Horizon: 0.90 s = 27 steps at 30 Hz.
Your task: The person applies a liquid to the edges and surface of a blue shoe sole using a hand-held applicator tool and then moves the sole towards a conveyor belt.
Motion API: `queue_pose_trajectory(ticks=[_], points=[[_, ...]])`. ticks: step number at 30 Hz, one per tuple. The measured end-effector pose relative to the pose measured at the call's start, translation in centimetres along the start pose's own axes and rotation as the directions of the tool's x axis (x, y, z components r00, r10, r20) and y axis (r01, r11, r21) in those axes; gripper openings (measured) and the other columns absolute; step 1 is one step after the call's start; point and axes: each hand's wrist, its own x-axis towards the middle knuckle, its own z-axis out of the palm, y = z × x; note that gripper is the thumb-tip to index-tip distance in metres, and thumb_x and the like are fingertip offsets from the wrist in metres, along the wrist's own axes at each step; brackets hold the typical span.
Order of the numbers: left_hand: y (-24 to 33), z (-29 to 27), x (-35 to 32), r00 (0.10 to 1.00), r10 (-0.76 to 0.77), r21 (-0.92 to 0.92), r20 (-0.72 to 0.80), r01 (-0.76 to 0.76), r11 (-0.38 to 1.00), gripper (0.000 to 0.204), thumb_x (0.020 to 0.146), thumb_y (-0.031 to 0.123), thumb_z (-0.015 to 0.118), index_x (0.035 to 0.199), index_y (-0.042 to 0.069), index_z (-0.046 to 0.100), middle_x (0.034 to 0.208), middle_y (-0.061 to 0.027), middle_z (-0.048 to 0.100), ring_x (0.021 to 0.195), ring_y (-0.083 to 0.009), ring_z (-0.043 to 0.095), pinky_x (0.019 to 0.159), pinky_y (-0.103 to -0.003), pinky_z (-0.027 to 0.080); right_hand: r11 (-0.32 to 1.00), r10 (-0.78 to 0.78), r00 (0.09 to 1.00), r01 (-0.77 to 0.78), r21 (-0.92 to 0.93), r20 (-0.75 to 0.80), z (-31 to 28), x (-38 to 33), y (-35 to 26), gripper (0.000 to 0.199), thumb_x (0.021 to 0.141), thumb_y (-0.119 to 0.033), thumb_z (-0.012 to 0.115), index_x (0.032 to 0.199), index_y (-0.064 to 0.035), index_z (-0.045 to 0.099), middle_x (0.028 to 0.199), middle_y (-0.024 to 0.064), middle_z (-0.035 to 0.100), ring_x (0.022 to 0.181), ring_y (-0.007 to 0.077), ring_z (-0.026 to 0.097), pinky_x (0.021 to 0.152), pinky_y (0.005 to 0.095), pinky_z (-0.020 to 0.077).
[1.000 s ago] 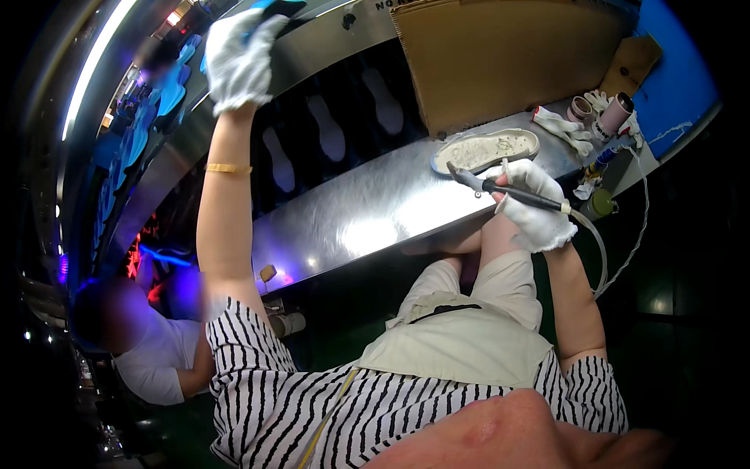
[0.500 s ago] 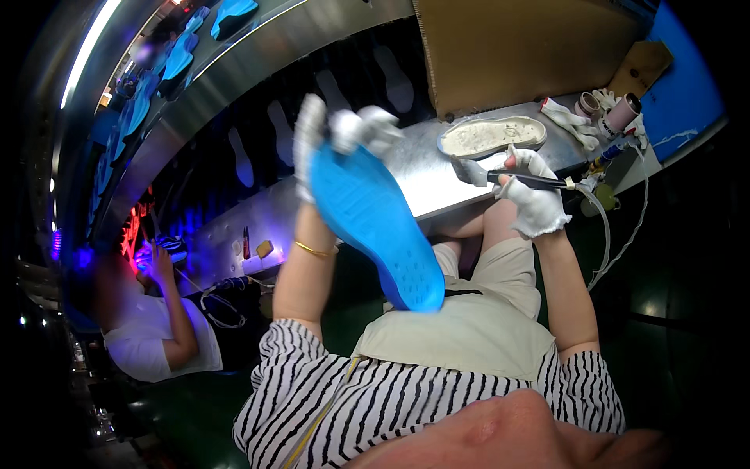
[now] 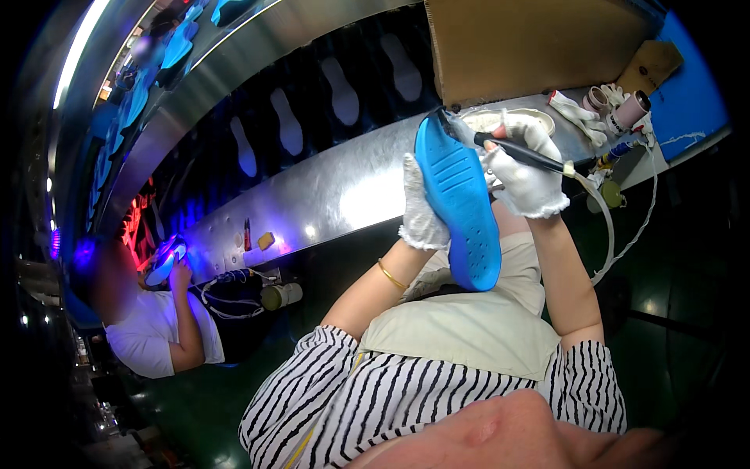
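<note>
My left hand (image 3: pixel 420 209), in a white glove, grips a blue shoe sole (image 3: pixel 461 205) by its edge and holds it upright over my lap. My right hand (image 3: pixel 525 166), also gloved, holds a dark-handled brush (image 3: pixel 508 148) with a hose at its end. The brush tip touches the top end of the sole. A white oval dish (image 3: pixel 500 119) sits on the metal bench just behind the hands.
A long metal bench (image 3: pixel 328 195) runs across, with a dark conveyor carrying pale soles (image 3: pixel 289 121) behind it. Rolls of tape and rags (image 3: pixel 605 102) lie at the right. A cardboard panel (image 3: pixel 531 39) stands behind. Another person (image 3: pixel 156 313) works at the lower left.
My left hand reached up to the shelf, brought down a blue sole and carried it right. The brush in my right hand now meets the sole's top end.
</note>
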Motion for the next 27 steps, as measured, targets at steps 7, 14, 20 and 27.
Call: queue_pose_trajectory(ticks=[7, 14, 20, 27], points=[[-0.3, -1.9, 0.7, 0.996, 0.057, 0.015, -0.071, -0.057, 0.998, 0.085, 0.081, 0.071, 0.040, 0.137, 0.008, 0.029, 0.129, -0.0150, 0.045, 0.115, -0.0282, 0.049, 0.096, -0.041, 0.045, 0.984, 0.152, 0.981, -0.162, 0.075, 0.124, 0.5, -1.5, -0.2, 0.017, 0.075, 0.005, 0.057, 0.089, -0.0033, 0.051, 0.081, 0.0054, 0.057, 0.071, 0.0081, 0.056, 0.066, 0.0228, 0.0478], [1.4, -0.9, -0.3, 0.980, 0.066, 0.185, -0.186, -0.031, 0.982, 0.092, 0.074, 0.078, 0.040, 0.132, 0.007, 0.037, 0.120, -0.0164, 0.052, 0.107, -0.0298, 0.054, 0.091, -0.042, 0.048, 0.998, 0.069, 0.960, -0.067, -0.016, 0.271, 0.7, -2.8, 0.2, 0.021, 0.071, 0.009, 0.058, 0.087, -0.0025, 0.053, 0.085, 0.0063, 0.056, 0.069, 0.0106, 0.058, 0.064, 0.0253, 0.0503], [2.6, -2.6, -0.3, 0.993, -0.070, -0.238, 0.091, 0.090, 0.967, 0.093, 0.076, 0.077, 0.035, 0.133, 0.004, 0.035, 0.124, -0.0218, 0.049, 0.111, -0.0355, 0.052, 0.093, -0.046, 0.045, 0.995, 0.095, 0.948, -0.085, -0.045, 0.304, 0.8, -4.3, 1.0, 0.019, 0.070, 0.005, 0.060, 0.086, -0.0021, 0.053, 0.081, 0.0061, 0.057, 0.067, 0.0098, 0.059, 0.064, 0.0240, 0.0504], [3.0, -2.6, -0.6, 0.989, -0.109, -0.125, 0.096, 0.121, 0.985, 0.097, 0.077, 0.080, 0.025, 0.137, 0.004, 0.031, 0.129, -0.0245, 0.044, 0.114, -0.0393, 0.049, 0.094, -0.049, 0.044, 0.957, 0.250, 0.921, -0.282, 0.068, 0.299, 1.1, -6.7, 0.4, 0.017, 0.072, 0.004, 0.062, 0.084, -0.0033, 0.052, 0.081, 0.0051, 0.057, 0.069, 0.0080, 0.057, 0.063, 0.0226, 0.0485]])
